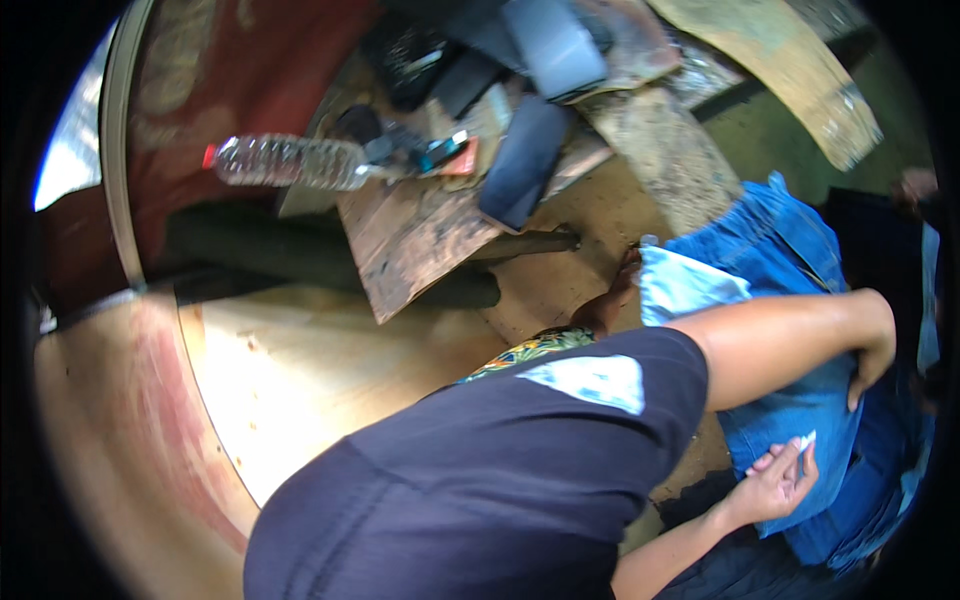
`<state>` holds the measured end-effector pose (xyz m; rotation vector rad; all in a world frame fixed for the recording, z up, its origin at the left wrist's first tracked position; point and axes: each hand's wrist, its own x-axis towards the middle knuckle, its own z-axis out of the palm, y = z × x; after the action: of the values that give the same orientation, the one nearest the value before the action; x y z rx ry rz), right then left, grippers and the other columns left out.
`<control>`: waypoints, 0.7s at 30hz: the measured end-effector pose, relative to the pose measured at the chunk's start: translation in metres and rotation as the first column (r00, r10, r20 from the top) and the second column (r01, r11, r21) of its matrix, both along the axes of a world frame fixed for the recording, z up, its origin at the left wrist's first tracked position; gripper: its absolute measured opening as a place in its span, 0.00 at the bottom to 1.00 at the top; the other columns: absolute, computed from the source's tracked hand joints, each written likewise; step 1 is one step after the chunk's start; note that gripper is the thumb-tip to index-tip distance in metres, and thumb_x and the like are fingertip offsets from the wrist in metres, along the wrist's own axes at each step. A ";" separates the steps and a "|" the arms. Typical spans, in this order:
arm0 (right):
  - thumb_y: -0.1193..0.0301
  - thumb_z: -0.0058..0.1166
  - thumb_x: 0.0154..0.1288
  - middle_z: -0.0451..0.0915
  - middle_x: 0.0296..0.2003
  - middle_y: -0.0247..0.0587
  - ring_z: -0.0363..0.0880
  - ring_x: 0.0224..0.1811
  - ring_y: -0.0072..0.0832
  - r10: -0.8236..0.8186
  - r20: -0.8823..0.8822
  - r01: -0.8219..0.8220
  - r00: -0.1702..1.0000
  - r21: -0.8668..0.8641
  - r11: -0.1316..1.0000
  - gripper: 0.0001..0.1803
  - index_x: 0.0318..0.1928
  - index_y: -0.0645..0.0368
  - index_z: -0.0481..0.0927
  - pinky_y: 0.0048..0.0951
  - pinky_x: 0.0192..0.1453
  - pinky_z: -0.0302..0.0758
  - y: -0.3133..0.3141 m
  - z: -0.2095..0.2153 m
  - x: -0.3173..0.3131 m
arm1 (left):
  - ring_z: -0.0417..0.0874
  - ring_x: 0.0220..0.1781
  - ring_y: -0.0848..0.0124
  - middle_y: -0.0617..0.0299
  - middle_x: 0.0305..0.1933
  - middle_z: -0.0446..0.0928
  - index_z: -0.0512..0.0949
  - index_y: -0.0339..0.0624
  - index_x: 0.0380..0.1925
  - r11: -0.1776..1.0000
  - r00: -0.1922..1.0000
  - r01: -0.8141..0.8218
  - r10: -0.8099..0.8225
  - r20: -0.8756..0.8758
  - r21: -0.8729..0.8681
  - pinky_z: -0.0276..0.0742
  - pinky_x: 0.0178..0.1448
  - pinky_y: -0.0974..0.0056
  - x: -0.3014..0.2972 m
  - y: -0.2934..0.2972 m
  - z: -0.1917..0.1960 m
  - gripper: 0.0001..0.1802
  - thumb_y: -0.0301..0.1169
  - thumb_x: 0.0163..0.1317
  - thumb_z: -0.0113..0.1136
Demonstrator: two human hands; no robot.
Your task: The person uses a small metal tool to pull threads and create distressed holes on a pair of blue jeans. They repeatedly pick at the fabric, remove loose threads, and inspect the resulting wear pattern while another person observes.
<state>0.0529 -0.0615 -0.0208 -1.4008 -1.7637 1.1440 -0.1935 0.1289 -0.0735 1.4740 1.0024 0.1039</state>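
Blue denim garments (770,240) lie bunched at the right, with a light blue patch of cloth (685,283) showing at their left side. Across them reaches my left arm, in a black short sleeve. My left hand (876,340) bends down at the wrist and is closed on the denim, one fingertip pressing its surface; its other fingers are mostly hidden. Nearer and lower, my right hand (775,482) pinches a small white piece (807,440) between thumb and fingers, just over the denim. What that piece is cannot be made out.
A worn wooden table (400,235) at the upper middle bears a clear plastic bottle (285,162) with a red cap, a dark flat case (527,160) and blurred clutter. A curved board (790,70) lies at the upper right. A bare foot (628,268) shows below the table.
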 end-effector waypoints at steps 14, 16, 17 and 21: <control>0.74 0.61 0.87 0.79 0.26 0.42 0.66 0.19 0.18 0.020 0.046 -0.025 0.999 0.110 0.994 0.13 0.63 0.68 0.80 0.20 0.22 0.61 0.019 -0.008 0.015 | 0.73 0.87 0.58 0.73 0.89 0.71 0.79 0.66 0.81 0.974 0.994 0.105 -0.101 -0.031 0.200 0.68 0.87 0.47 0.040 0.097 -0.010 0.42 0.60 0.68 0.78; 0.73 0.59 0.88 0.77 0.25 0.42 0.65 0.18 0.19 0.041 0.047 -0.046 0.998 0.106 0.993 0.13 0.64 0.68 0.79 0.21 0.21 0.60 0.021 -0.008 0.017 | 0.73 0.87 0.60 0.77 0.89 0.71 0.79 0.69 0.80 0.988 0.998 0.054 -0.048 -0.044 0.145 0.68 0.87 0.46 0.048 0.113 -0.010 0.40 0.59 0.70 0.77; 0.73 0.59 0.88 0.76 0.24 0.41 0.64 0.18 0.20 0.054 0.044 -0.059 0.998 0.103 0.993 0.13 0.64 0.68 0.79 0.21 0.21 0.59 0.021 -0.007 0.017 | 0.73 0.86 0.63 0.80 0.88 0.72 0.80 0.71 0.79 0.990 0.999 0.003 0.005 -0.051 0.143 0.68 0.86 0.45 0.053 0.118 -0.008 0.38 0.58 0.71 0.75; 0.72 0.60 0.88 0.78 0.25 0.41 0.65 0.17 0.18 0.050 0.051 -0.054 0.997 0.077 0.996 0.13 0.64 0.63 0.80 0.21 0.20 0.59 0.017 -0.002 0.013 | 0.80 0.78 0.68 0.83 0.79 0.80 0.85 0.74 0.71 0.898 0.956 0.286 -0.248 -0.154 0.334 0.76 0.78 0.45 0.057 0.091 0.013 0.27 0.53 0.72 0.72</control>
<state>0.0655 -0.0441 -0.0232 -1.3549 -1.8692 1.0635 -0.1368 0.2199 -0.0601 1.9545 0.8855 0.0042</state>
